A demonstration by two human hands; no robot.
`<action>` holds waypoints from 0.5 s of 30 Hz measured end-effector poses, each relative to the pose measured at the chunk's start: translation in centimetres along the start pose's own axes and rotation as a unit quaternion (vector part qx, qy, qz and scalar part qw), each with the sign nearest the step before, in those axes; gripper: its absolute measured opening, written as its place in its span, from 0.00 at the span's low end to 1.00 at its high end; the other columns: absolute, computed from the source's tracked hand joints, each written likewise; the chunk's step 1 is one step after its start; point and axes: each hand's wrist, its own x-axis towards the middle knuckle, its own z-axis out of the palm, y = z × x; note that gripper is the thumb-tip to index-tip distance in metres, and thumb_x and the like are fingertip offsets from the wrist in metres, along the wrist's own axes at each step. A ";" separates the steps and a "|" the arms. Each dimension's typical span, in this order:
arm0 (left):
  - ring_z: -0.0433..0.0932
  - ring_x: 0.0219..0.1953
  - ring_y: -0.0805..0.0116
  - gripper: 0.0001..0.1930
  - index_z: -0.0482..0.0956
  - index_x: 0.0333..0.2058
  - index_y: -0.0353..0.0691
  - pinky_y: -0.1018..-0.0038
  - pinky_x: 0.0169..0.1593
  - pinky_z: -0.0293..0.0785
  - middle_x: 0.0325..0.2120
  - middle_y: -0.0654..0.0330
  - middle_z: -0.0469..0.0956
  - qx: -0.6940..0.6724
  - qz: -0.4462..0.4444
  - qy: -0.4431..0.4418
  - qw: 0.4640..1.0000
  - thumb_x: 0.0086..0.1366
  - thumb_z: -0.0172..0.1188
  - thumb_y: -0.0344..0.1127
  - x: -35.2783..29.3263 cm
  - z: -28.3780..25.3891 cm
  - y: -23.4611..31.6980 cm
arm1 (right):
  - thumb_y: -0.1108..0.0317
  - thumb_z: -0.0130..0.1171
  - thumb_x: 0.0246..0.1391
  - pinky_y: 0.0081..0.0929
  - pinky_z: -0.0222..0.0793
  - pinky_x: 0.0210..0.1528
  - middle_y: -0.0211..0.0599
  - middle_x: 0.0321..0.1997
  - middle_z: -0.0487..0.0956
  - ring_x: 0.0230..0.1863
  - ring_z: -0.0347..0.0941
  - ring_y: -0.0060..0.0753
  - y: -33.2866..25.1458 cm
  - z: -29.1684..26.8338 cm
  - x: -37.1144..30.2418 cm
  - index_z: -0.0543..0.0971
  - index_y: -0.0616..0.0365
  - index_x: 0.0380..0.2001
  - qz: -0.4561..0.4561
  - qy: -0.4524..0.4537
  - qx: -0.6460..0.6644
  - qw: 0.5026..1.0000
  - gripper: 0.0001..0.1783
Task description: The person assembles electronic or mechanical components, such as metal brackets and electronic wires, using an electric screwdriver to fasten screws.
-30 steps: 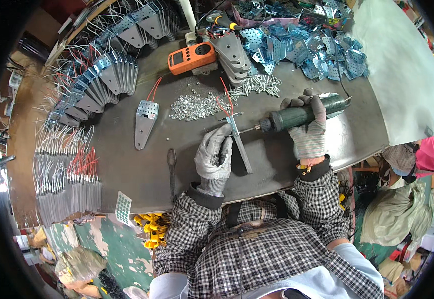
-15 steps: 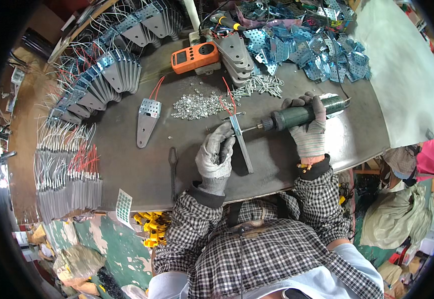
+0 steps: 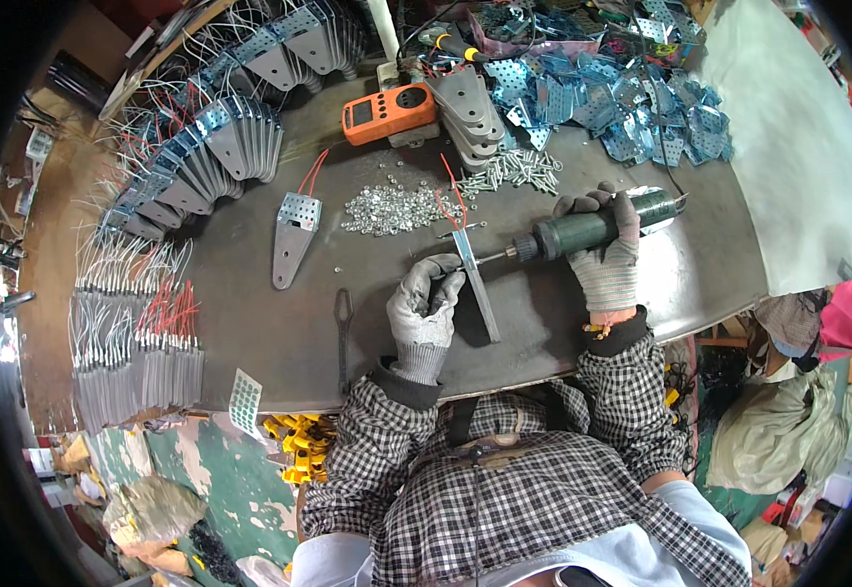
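My gloved right hand (image 3: 608,259) is wrapped round a dark green electric screwdriver (image 3: 575,235), which lies level with its bit pointing left. The tip of the bit meets a grey metal plate (image 3: 481,292) with a perforated bracket at its far end and red wires. My gloved left hand (image 3: 424,305) has its fingers closed on that plate's left side, around where the bit meets it; the fingertips are partly hidden. Left of my hands lies another plate assembly (image 3: 296,245) with red wires, flat on the metal tabletop (image 3: 279,362).
Loose nuts (image 3: 387,208) and screws (image 3: 519,173) lie beyond my hands. Behind them are an orange meter (image 3: 389,114), stacked grey plates (image 3: 470,112) and bluish perforated brackets (image 3: 631,108). Wired assemblies (image 3: 240,142) and heating rods (image 3: 137,377) line the left. A flat dark tool (image 3: 344,338) lies nearby.
The whole view has shifted slightly. My hands keep their hold, and the screwdriver bit stays against the plate.
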 end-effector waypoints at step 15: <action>0.77 0.36 0.78 0.14 0.77 0.43 0.33 0.79 0.40 0.75 0.37 0.62 0.79 0.168 0.027 -0.016 0.985 0.58 0.65 0.19 -0.5 0.4 0.7 | 0.70 0.65 0.53 0.46 0.63 0.63 0.27 0.35 0.72 0.37 0.71 0.28 -0.1 -0.3 0.1 0.74 0.57 0.41 0.025 -0.015 0.044 0.999 0.14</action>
